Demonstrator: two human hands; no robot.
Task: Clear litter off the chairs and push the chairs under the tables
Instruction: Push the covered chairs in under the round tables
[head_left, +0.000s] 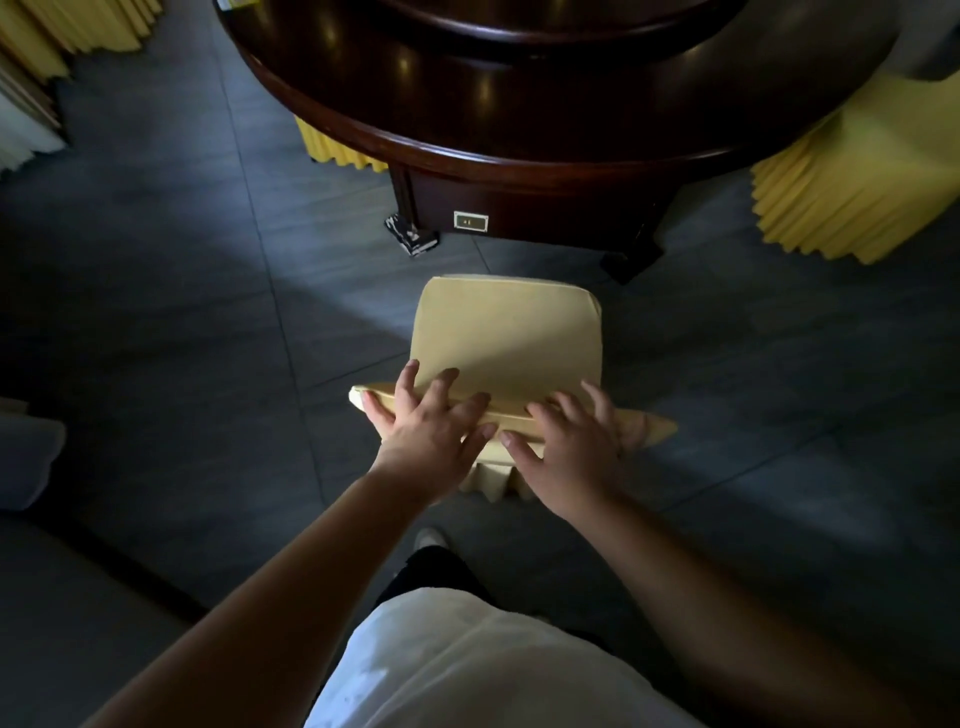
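A chair in a pale yellow cover (506, 332) stands on the dark floor right in front of me, its seat facing the round dark wooden table (519, 150). A gap of floor lies between the seat's front edge and the table base. My left hand (431, 421) lies over the left part of the backrest's top edge, fingers spread and bent over it. My right hand (571, 441) lies over the right part of the same edge in the same way. No litter shows on the seat.
Another yellow-covered chair (857, 187) stands at the table's right side, and a yellow skirt (337, 148) shows under its left rim. More yellow fabric (67, 31) hangs at the top left. A scuffed table foot (413, 236) juts out ahead of the chair.
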